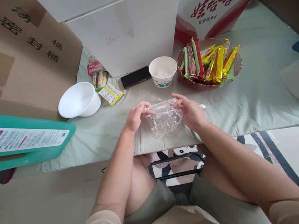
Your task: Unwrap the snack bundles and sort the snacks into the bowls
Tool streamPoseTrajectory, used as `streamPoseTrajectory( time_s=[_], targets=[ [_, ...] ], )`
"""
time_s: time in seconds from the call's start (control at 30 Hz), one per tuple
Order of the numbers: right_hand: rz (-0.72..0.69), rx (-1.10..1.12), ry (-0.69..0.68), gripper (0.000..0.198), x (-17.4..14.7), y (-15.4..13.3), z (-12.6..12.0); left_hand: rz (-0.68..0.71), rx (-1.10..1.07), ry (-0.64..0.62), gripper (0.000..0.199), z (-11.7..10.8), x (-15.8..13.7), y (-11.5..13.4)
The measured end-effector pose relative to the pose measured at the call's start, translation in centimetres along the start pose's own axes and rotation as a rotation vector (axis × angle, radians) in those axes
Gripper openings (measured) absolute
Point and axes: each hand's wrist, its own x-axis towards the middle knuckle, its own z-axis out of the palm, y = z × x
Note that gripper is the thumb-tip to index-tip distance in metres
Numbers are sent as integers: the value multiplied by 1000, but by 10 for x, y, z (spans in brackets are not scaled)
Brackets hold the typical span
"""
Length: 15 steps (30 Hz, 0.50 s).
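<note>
A clear plastic bag [165, 119] is stretched between my two hands near the front edge of the cloth-covered surface. My left hand [138, 115] pinches its left edge near the opening. On the other side, my right hand [188, 112] grips the right edge between thumb and fingers, its index finger reaching past the rim. Nothing shows inside the bag. Just beyond the hands stands a white paper bowl [163, 72] with a blue pattern. The white end of a small utensil [201, 106] sticks out behind my right hand.
Wrapped snack bars fill a reddish scalloped basket [210, 85] at the back right. A black phone [136, 77] lies against a white box [140, 37]. Leftward are a tilted white plastic bowl [79, 99], a yellow snack packet [111, 93], a cardboard box [39, 81] and a green jug [37, 155].
</note>
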Motion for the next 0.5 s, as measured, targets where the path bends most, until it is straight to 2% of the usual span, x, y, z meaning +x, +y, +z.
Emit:
streamPoseTrajectory(
  time_s=[0.1, 0.17, 0.23, 0.27, 0.33, 0.43, 0.5],
  targets=[
    [-81, -162, -26, 18, -2, 1, -1, 150, 170, 12, 22, 0, -1, 1],
    [-131, -254, -70, 14, -4, 1, -1, 210, 162, 12, 16, -1, 0, -1],
    [-129, -264, -124, 13, -5, 2, 0, 208, 98, 46, 16, -2, 2, -4],
    [-107, -228, -144, 15, -5, 3, 1, 190, 54, 72, 14, -2, 3, -6],
    [-47, -107, -139, 35, -4, 4, 2, 127, -58, 112, 11, -2, 3, -5],
    [31, 74, -62, 65, -3, 5, 5, 13, -244, 90, 22, 0, 0, 2],
    [79, 143, -67, 68, -4, 4, 7, -43, -329, 43, 32, 0, -3, 8]
  ],
)
